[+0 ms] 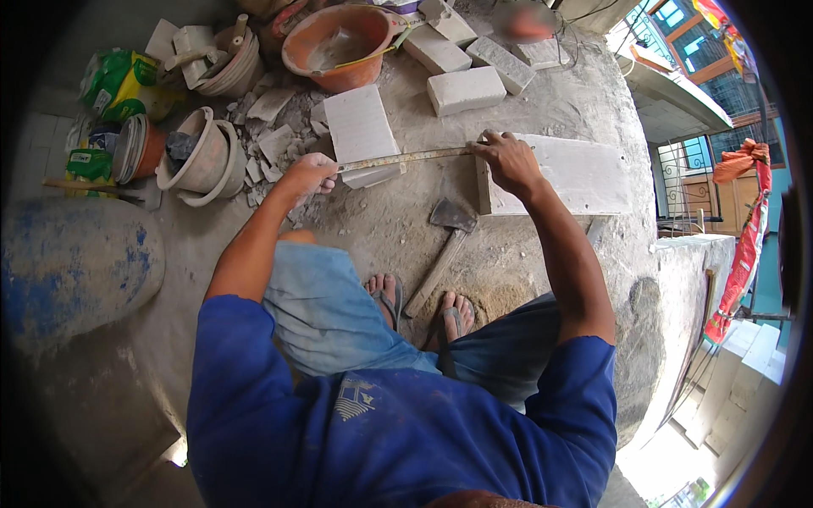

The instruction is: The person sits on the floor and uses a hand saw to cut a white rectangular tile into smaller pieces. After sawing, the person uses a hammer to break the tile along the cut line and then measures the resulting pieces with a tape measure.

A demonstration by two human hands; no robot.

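A yellowish measuring tape (405,158) is stretched across a gap between two white blocks. My left hand (313,178), dusted white, is closed on its left end beside an upright-looking pale block (360,127). At the other end, the fingers of my right hand (511,162) press together on the tape at the corner of a long white block (584,173). Part of the tape under the right hand is hidden. Between my feet and the long block lies a hatchet (453,217) with a wooden handle, on the dusty floor.
Several white blocks (466,90) lie at the back. An orange basin (334,51), stacked buckets (196,157) and broken block rubble (275,144) stand to the left. A blue-stained drum (85,262) is at far left. The raised floor's edge (645,135) runs along the right.
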